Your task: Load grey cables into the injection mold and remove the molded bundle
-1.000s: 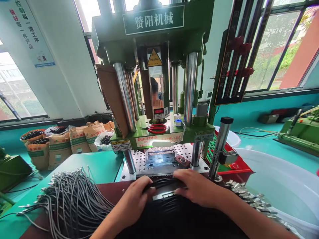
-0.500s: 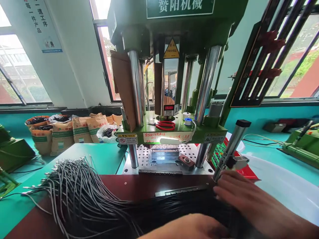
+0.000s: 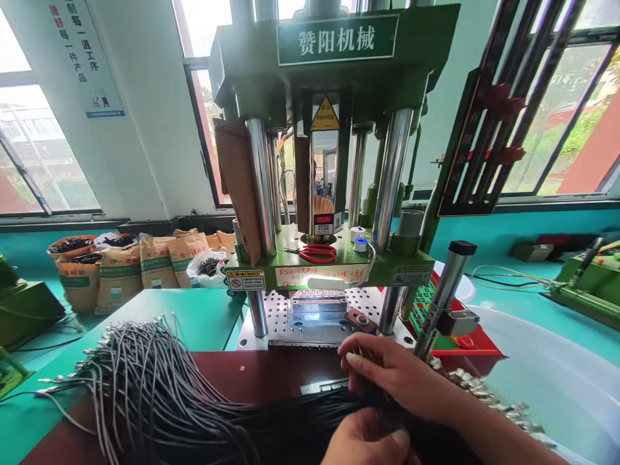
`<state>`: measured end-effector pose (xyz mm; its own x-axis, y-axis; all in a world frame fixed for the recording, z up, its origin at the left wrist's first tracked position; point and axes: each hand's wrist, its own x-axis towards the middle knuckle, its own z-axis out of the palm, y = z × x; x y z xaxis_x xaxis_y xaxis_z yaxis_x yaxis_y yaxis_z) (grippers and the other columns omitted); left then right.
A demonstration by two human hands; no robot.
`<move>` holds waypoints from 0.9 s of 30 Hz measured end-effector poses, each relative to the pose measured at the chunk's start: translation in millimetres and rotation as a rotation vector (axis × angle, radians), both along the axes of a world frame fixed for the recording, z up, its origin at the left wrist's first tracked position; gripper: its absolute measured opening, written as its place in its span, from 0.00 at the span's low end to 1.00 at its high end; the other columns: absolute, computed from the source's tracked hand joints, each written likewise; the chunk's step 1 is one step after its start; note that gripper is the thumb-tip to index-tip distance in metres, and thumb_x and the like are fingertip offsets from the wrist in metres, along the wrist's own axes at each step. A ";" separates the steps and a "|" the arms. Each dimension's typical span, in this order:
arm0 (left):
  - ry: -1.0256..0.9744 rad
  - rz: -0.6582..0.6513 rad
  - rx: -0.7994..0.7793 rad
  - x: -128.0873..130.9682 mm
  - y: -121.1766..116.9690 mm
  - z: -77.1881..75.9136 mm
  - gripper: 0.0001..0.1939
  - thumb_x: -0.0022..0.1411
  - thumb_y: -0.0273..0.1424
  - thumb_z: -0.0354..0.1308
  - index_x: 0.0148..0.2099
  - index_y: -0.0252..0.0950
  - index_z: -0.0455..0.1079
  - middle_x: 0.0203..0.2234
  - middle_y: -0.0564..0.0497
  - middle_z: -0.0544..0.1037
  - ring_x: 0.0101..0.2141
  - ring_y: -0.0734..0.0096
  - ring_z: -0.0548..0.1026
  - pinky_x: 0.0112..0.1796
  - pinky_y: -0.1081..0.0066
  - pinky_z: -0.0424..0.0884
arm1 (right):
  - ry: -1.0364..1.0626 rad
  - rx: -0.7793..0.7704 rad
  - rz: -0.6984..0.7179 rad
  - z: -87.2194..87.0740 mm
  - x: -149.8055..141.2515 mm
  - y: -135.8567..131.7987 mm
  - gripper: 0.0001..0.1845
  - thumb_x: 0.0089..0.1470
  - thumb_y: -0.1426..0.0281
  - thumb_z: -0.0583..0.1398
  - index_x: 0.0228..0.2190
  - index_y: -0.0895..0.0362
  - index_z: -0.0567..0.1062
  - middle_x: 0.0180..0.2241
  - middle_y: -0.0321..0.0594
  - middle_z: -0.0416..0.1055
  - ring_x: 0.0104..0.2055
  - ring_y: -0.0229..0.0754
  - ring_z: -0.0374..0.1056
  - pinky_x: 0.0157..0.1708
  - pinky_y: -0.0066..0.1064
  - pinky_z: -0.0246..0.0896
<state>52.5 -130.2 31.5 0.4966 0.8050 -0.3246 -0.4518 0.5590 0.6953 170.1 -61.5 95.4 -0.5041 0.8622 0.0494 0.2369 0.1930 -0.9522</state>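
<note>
My right hand (image 3: 392, 374) rests on a bundle of black cables (image 3: 300, 423) lying across the dark red bench top (image 3: 252, 374), fingers curled over the strands beside a metal mould strip (image 3: 322, 386). My left hand (image 3: 365, 442) sits low at the bottom edge, closed on the same black cables just below the right hand. The cables fan out left into a spread of grey wire ends (image 3: 140, 374). Right behind the hands stands the green press machine (image 3: 329, 161) with its perforated plate and mould block (image 3: 314, 310).
Red scissors (image 3: 317, 253) and small spools lie on the press's green shelf. A white tub (image 3: 557, 368) is at the right, with small metal connectors (image 3: 479, 387) along its near side. Brown sacks (image 3: 121, 271) stand at the back left under the window.
My right hand has come leftward over the cables to the mould strip. The left hand shows more at the bottom edge. The view has tilted up a little.
</note>
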 end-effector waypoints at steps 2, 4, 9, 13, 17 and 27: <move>-0.036 0.032 -0.047 -3.7 4.0 2.2 0.34 0.25 0.45 0.74 0.31 0.34 0.61 0.18 0.52 0.71 0.19 0.72 0.70 0.23 0.72 0.64 | -0.041 0.082 -0.018 1.5 -8.1 -4.7 0.19 0.56 0.55 0.55 0.39 0.57 0.73 0.35 0.42 0.74 0.38 0.44 0.70 0.40 0.36 0.65; -0.083 0.071 -0.074 -8.2 7.4 4.0 0.32 0.29 0.42 0.74 0.32 0.34 0.61 0.19 0.53 0.71 0.19 0.74 0.70 0.24 0.71 0.65 | -0.107 0.165 -0.027 1.6 -12.2 -5.0 0.19 0.56 0.55 0.55 0.39 0.56 0.75 0.39 0.41 0.74 0.42 0.44 0.69 0.44 0.33 0.62; -0.124 0.263 -0.192 -23.9 13.1 11.9 0.11 0.55 0.29 0.62 0.33 0.32 0.61 0.21 0.51 0.70 0.21 0.73 0.71 0.25 0.70 0.68 | -0.398 0.284 0.050 -20.5 -23.7 28.2 0.28 0.64 0.57 0.41 0.40 0.57 0.76 0.35 0.40 0.74 0.37 0.41 0.68 0.37 0.30 0.62; -0.061 0.346 -0.240 -44.4 21.0 32.0 0.03 0.62 0.23 0.53 0.35 0.28 0.63 0.23 0.49 0.71 0.25 0.73 0.74 0.32 0.70 0.72 | -0.611 0.397 -0.070 -56.2 -32.4 67.0 0.14 0.48 0.69 0.61 0.38 0.61 0.75 0.38 0.46 0.71 0.43 0.49 0.64 0.42 0.36 0.56; 0.057 0.313 -0.116 -62.2 30.1 42.7 0.06 0.61 0.23 0.55 0.41 0.28 0.63 0.25 0.50 0.71 0.23 0.77 0.71 0.28 0.73 0.71 | -0.688 0.424 -0.008 -69.1 -35.4 78.4 0.11 0.43 0.75 0.61 0.34 0.62 0.74 0.35 0.47 0.70 0.38 0.49 0.65 0.38 0.36 0.55; 0.274 0.274 0.097 -78.8 54.8 37.8 0.15 0.54 0.28 0.58 0.43 0.34 0.59 0.25 0.55 0.70 0.15 0.85 0.60 0.14 0.81 0.55 | -0.339 0.064 0.156 -37.0 -21.2 60.4 0.16 0.53 0.67 0.52 0.42 0.57 0.72 0.22 0.34 0.67 0.21 0.35 0.60 0.19 0.24 0.52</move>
